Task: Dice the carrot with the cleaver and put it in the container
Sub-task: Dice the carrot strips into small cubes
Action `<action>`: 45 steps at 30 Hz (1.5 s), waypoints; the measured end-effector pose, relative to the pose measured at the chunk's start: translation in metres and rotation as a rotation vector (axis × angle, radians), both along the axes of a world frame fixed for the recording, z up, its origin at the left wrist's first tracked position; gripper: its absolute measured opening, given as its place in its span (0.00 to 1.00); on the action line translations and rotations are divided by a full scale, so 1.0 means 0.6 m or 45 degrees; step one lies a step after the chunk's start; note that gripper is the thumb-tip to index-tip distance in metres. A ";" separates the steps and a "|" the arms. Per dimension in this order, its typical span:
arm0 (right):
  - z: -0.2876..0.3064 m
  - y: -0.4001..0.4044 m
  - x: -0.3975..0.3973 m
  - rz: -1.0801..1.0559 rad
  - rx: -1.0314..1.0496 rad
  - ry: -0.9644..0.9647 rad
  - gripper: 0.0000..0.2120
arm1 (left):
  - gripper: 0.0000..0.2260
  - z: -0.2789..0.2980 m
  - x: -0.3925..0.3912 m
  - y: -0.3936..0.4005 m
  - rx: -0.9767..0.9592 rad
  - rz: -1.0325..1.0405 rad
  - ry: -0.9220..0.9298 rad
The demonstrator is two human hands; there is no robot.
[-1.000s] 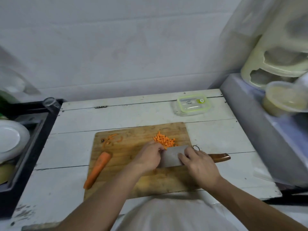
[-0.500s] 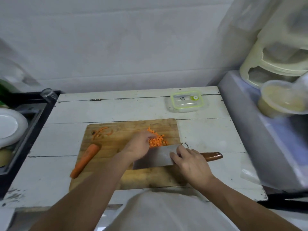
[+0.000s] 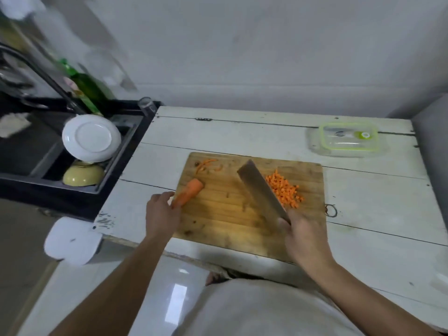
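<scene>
L hand grips carrot at board 9 o'clock; R hand grips cleaver, blade pointing 11 o'clock, dice pile at 2; container lidded.

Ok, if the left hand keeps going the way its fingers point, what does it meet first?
The left hand points up and to the right at the carrot, whose near end it looks already to touch, though contact is hard to judge. Beyond lie carrot peels on the board.

Wooden board, dull, seemingly metal cleaver, painted plank table.
</scene>
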State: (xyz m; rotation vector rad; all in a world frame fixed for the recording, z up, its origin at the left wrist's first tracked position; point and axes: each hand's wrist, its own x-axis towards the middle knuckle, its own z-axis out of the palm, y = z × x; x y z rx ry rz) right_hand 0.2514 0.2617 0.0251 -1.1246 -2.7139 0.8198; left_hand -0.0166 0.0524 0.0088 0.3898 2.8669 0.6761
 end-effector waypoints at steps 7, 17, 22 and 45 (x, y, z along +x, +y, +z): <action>0.022 -0.045 -0.066 -0.159 -0.177 0.000 0.07 | 0.13 -0.045 -0.020 -0.002 -0.041 -0.415 0.069; 0.067 -0.188 -0.141 0.185 0.142 -0.465 0.04 | 0.11 -0.080 0.040 -0.055 0.441 -0.484 -0.067; 0.055 -0.218 -0.167 0.237 0.149 -0.537 0.06 | 0.05 -0.094 0.032 -0.086 0.463 -0.491 -0.037; 0.038 -0.224 -0.231 0.288 0.175 -0.738 0.16 | 0.09 -0.088 0.002 -0.062 0.416 -0.569 -0.094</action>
